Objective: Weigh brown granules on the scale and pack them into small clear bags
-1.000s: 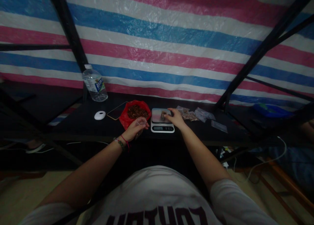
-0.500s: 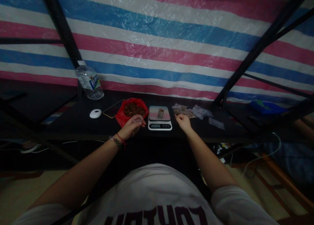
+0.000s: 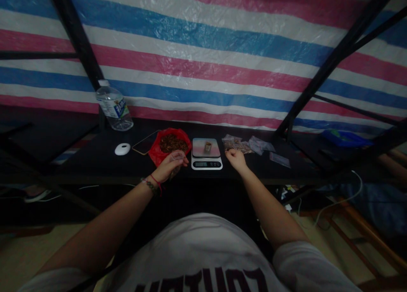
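My left hand (image 3: 168,165) is closed around a small clear plastic bag (image 3: 177,155), its mouth spread above the fingers. It hangs at the near edge of a red plastic bag (image 3: 154,150) full of brown dried pieces (image 3: 173,143). A white kitchen scale (image 3: 206,164) lies between my hands, and a small cup (image 3: 207,147) with brown contents stands on its plate. My right hand (image 3: 235,158) rests curled on the table, right of the scale, just in front of filled clear bags (image 3: 233,142). Whatever its fingers pinch is too small to make out.
Flat clear bags (image 3: 261,144) and a single one (image 3: 280,159) lie farther right. To the left are a phone-like slab (image 3: 144,143), a white oval device (image 3: 122,149) and a large clear bottle (image 3: 116,109). Black frame posts (image 3: 74,33) stand before a striped sheet (image 3: 203,67).
The view has shifted slightly. Both hands keep nearly the same places beside the scale, and the cup stays on its plate.
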The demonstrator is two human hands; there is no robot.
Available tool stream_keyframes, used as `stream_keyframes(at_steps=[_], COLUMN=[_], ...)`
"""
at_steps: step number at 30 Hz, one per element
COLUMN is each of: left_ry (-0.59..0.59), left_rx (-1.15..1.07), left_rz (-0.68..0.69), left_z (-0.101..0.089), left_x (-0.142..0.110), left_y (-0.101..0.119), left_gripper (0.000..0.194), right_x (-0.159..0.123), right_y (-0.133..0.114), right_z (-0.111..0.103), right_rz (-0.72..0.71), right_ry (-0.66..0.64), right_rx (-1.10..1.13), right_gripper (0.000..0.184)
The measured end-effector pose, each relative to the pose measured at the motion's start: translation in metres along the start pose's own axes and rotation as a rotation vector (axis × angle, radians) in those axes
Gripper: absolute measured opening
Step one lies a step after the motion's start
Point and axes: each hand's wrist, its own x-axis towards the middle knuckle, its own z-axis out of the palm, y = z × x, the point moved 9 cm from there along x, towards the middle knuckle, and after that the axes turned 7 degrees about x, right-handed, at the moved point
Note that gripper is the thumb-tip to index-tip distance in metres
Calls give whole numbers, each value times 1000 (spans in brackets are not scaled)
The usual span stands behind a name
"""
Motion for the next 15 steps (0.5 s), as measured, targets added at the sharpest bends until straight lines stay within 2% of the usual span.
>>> stream_keyframes(at_steps=[7, 11, 15], left_ry=[11, -1, 10], left_rx=[21, 37, 26], left_rz=[8, 25, 17], left_z=[1, 2, -1], left_x=[-1, -1, -1], left_y=[6, 7, 3], left_gripper=[26, 23, 26], right_x=[2, 14, 27], right_y=[0, -29, -63], right_z=[-6, -2, 17], right_rz=[-4, -154, -289], right_ry=[67, 85, 20], right_rx=[42, 124, 76], right_gripper=[40, 22, 39])
